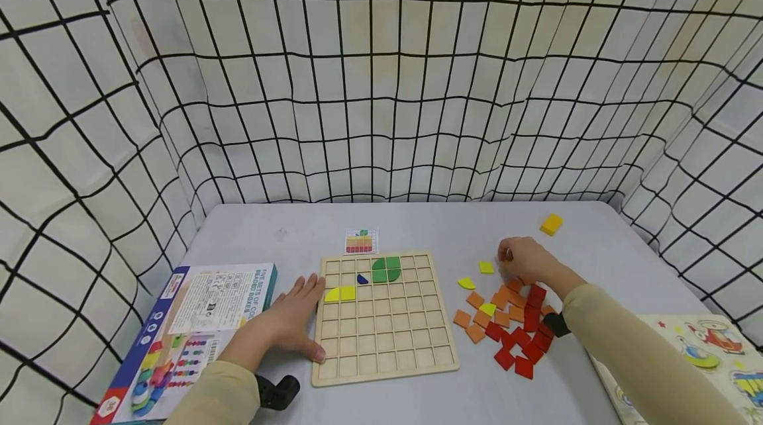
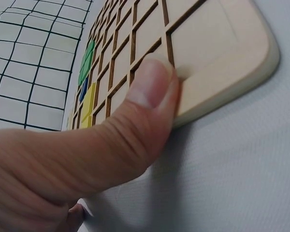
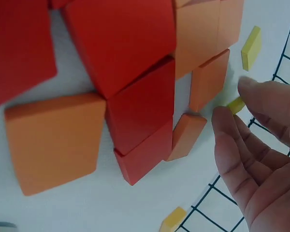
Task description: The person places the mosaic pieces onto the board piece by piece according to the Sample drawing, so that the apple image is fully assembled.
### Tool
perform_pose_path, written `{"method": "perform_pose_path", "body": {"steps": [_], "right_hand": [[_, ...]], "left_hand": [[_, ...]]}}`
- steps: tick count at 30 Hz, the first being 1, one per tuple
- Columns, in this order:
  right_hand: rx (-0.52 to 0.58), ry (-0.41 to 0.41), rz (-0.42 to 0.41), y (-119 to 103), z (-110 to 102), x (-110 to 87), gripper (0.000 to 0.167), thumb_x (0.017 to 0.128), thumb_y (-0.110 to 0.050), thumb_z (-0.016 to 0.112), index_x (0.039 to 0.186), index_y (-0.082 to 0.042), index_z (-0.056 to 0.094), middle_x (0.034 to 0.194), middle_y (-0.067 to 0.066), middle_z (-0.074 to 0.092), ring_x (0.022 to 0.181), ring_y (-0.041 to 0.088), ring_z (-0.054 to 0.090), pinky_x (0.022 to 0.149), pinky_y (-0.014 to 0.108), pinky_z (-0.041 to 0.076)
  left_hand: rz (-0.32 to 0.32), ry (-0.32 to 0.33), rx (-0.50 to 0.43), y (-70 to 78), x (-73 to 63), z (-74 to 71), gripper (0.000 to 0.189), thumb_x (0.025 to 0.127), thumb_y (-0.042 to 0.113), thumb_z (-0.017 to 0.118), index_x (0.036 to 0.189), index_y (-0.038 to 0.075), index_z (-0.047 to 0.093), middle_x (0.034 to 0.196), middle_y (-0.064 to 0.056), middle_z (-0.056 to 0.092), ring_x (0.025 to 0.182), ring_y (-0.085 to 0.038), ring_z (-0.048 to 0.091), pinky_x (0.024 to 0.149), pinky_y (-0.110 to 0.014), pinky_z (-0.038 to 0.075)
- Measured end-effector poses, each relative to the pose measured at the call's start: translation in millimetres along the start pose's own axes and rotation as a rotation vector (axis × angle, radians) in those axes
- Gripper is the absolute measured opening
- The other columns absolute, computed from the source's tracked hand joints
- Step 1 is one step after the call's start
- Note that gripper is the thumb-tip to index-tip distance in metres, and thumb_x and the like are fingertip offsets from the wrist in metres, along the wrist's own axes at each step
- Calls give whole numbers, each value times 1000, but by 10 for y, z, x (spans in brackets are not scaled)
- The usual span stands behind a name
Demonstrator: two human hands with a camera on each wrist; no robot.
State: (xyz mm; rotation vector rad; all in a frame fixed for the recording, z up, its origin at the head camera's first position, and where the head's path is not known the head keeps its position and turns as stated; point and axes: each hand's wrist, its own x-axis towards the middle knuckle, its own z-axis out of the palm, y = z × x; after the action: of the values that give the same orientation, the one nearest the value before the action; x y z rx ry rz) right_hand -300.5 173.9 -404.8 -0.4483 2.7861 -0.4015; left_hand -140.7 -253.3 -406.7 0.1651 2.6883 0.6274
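Observation:
A wooden grid board (image 1: 393,344) lies on the table, with yellow tiles (image 1: 348,292), a small blue piece (image 1: 362,279) and green pieces forming a leaf shape (image 1: 386,270) in its upper cells. My left hand (image 1: 285,320) rests along the board's left edge, fingers spread; the left wrist view shows its thumb (image 2: 150,89) on the board's rim near a corner. Beyond the loose tiles, my right hand (image 1: 527,259) pinches a small yellow tile (image 3: 236,105) between thumb and fingertips. The tile's full shape is hidden by the fingers.
Red tiles (image 1: 524,367) and orange tiles (image 1: 461,318) lie heaped right of the board, with yellow pieces (image 1: 486,267) nearby. A pattern card (image 1: 361,241) sits behind the board. A box (image 1: 203,306) stands left, a picture board (image 1: 709,345) right, a yellow block (image 1: 551,224) far right.

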Motion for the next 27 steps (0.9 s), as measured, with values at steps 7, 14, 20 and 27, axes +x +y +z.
{"method": "perform_pose_path", "body": {"steps": [7, 14, 20, 27], "right_hand": [[-52, 51, 34, -70, 4, 9, 20, 98, -3, 64, 117, 2, 68, 106, 16, 70, 90, 26, 60, 88, 44, 60], [74, 173, -107, -489, 98, 67, 15, 97, -3, 67, 109, -1, 74, 100, 12, 74, 81, 18, 63, 72, 31, 59], [178, 143, -246, -1008, 292, 87, 16, 97, -3, 66, 110, -5, 76, 108, 8, 75, 89, 16, 65, 78, 31, 57], [333, 55, -272, -1550, 512, 164, 12, 94, -7, 72, 105, -8, 77, 98, 2, 73, 85, 11, 60, 77, 26, 55]], "left_hand": [[2, -7, 2, -8, 5, -6, 131, 61, 37, 98, 160, -5, 22, 168, -29, 14, 156, -52, 7, 122, -73, 12], [4, -2, 11, -13, 3, -15, 131, 61, 36, 98, 159, -6, 22, 168, -30, 14, 156, -52, 8, 122, -74, 13], [-6, 7, 7, -1, 2, 0, 131, 61, 36, 98, 159, -6, 22, 168, -30, 14, 156, -52, 8, 122, -73, 13], [-11, 13, 10, -7, 6, 16, 132, 61, 36, 99, 159, -6, 22, 168, -29, 14, 156, -51, 8, 122, -72, 14]]}}
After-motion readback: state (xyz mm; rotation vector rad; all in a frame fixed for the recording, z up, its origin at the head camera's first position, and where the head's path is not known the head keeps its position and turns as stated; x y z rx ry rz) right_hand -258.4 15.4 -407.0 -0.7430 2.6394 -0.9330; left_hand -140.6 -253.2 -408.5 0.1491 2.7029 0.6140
